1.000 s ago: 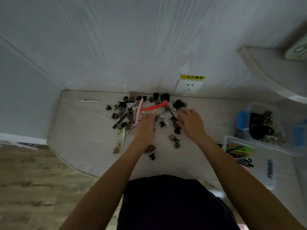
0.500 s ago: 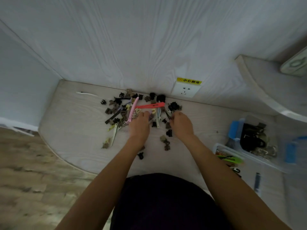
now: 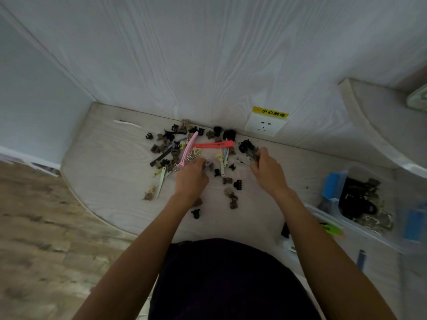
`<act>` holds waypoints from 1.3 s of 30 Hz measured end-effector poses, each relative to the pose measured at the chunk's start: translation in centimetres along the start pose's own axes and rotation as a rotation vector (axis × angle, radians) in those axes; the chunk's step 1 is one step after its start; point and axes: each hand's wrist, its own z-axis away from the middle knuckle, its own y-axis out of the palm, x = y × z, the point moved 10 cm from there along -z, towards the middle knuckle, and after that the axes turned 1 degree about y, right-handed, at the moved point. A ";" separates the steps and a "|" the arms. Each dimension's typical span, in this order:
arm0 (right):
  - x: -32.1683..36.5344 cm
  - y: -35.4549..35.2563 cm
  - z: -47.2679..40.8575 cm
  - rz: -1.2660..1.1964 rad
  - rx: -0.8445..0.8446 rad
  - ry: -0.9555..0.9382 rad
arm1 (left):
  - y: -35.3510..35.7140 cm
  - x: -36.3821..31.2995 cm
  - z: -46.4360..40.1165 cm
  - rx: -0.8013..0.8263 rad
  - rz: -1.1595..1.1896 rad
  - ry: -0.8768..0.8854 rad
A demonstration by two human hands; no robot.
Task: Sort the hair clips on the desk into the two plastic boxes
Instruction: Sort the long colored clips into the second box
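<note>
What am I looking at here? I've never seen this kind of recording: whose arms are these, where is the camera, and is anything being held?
The camera sits on a person's head, looking down at their own bare arms. A desk carries a scattered pile of hair clips, including a long red clip. The left hand and right hand reach into the pile; each seems to pinch small clips, though blur hides which. Two plastic boxes sit to the right, already holding some clips.

Mixed hair clips [image 3: 196,155] scattered on desk; 2 plastic boxes [image 3: 360,218] at right.
</note>
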 end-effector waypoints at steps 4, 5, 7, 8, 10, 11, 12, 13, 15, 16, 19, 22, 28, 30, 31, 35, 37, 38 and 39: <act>-0.1 1.6 -1.3 0.118 0.066 0.008 | -1.5 1.2 1.1 -0.067 0.206 -0.022; -0.2 1.9 -1.3 0.152 0.077 0.017 | -1.7 1.4 1.2 -0.067 0.226 -0.025; -0.2 2.1 -1.3 0.221 0.062 0.028 | -1.6 1.5 1.3 -0.041 0.220 -0.027; -0.3 2.0 -1.2 0.241 0.046 0.036 | -1.4 1.4 1.2 -0.023 0.214 -0.024; -0.3 1.8 -1.0 0.235 0.030 0.060 | -0.8 1.1 1.1 0.034 0.226 -0.034; -0.3 1.7 -0.8 0.224 0.030 0.073 | -0.4 0.8 0.9 0.069 0.251 -0.057; -0.4 1.7 -0.8 0.221 0.032 0.079 | -0.1 0.4 0.7 0.096 0.288 -0.082; -0.4 1.7 -0.6 0.234 0.043 0.081 | 0.1 -0.1 0.5 0.107 0.320 -0.101; -0.5 1.6 -0.4 0.292 0.069 0.078 | 0.3 -1.6 -0.5 0.094 0.306 -0.096; -0.6 1.6 -0.2 0.315 0.076 0.077 | 0.4 -2.3 -1.0 0.092 0.266 -0.097; -1.3 1.4 0.2 0.307 0.075 0.090 | 1.4 -3.4 -2.4 0.141 0.144 -0.119; -2.1 1.7 0.5 0.276 0.095 0.110 | 2.5 -4.1 -3.0 0.178 -0.063 -0.035; -2.1 2.7 0.9 0.019 0.140 0.139 | 1.5 -3.4 -2.9 0.117 -0.237 0.010; -1.7 2.7 1.0 -0.033 0.132 0.125 | 1.7 -3.1 -2.7 0.138 -0.231 0.011; -1.8 2.4 1.0 -0.060 0.107 0.141 | 1.9 -3.0 -2.6 0.158 -0.219 0.005; -3.8 0.9 1.6 -0.190 -0.022 0.306 | 2.8 -2.3 -2.1 0.214 -0.168 -0.028; -4.4 1.1 1.9 -0.179 -0.017 0.365 | 3.0 -2.1 -1.8 0.228 -0.151 -0.018; -4.5 1.4 1.9 -0.168 -0.006 0.392 | 3.1 -2.0 -1.7 0.235 -0.135 -0.013; -4.4 1.6 1.9 -0.146 0.008 0.417 | 3.0 -1.9 -1.6 0.241 -0.120 -0.008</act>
